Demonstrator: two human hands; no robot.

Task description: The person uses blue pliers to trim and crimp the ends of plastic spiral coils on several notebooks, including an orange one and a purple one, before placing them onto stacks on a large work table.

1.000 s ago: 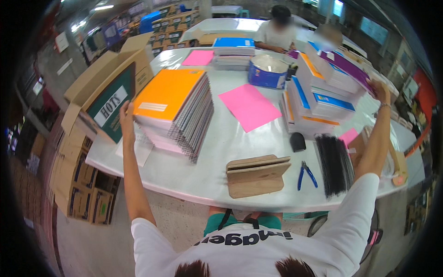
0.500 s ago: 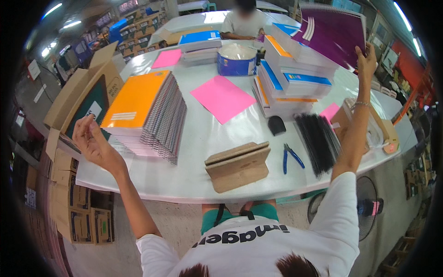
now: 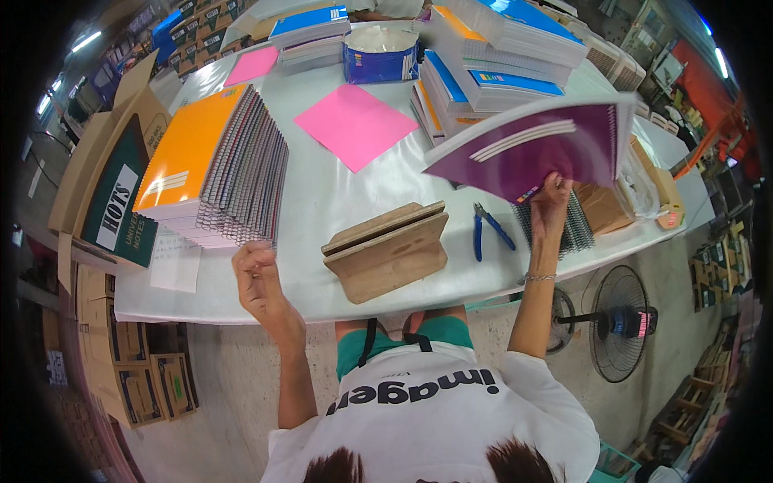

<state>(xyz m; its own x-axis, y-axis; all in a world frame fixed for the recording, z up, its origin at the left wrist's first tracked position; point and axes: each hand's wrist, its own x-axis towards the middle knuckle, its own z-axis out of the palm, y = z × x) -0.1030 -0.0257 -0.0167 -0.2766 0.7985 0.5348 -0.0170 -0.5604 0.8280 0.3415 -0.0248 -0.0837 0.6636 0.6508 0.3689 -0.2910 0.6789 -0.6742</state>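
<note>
My right hand point(image 3: 551, 197) is closed on the lower edge of a purple-covered notebook point(image 3: 555, 149), which it holds up, tilted, above the right side of the table. Beneath it, a bundle of black binding coils point(image 3: 573, 229) is partly hidden. My left hand point(image 3: 264, 282) hangs over the near table edge, fingers loosely bent, holding nothing. Beyond it stands a tall stack of orange-covered spiral notebooks point(image 3: 205, 157). Between my hands sits a slotted wooden block point(image 3: 390, 258). Pliers with blue handles point(image 3: 491, 229) lie to its right.
Pink sheets point(image 3: 354, 125) lie on the white table point(image 3: 310, 185). Piles of blue- and orange-covered books point(image 3: 515, 84) stand at the far right, beside a blue round container point(image 3: 380, 58). An open carton point(image 3: 97, 173) is at the left. A fan point(image 3: 620, 322) stands on the floor.
My right hand has brought the purple notebook down and nearer, from the far right to above the coils. My left hand has moved right and nearer, away from the orange stack's left side.
</note>
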